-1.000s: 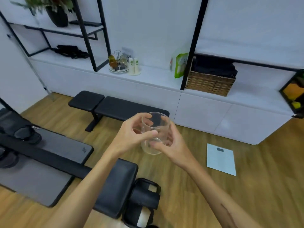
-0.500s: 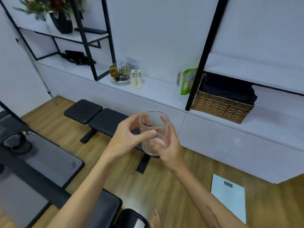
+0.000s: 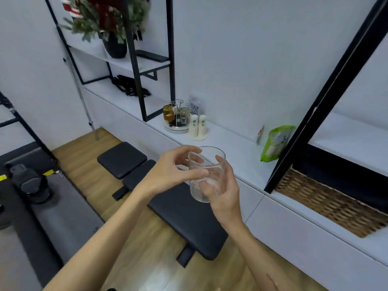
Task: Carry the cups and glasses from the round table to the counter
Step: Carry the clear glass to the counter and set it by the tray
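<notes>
Ahead, bench [image 3: 184, 215] fronts counter [image 3: 235, 150].

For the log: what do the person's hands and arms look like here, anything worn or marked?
Both forearms are bare to the frame's lower edge: no sleeves, gloves, watch or bracelet show. No rings show on the left hand or the right hand. The right forearm bears a thin elongated mark near the bottom edge.
</notes>
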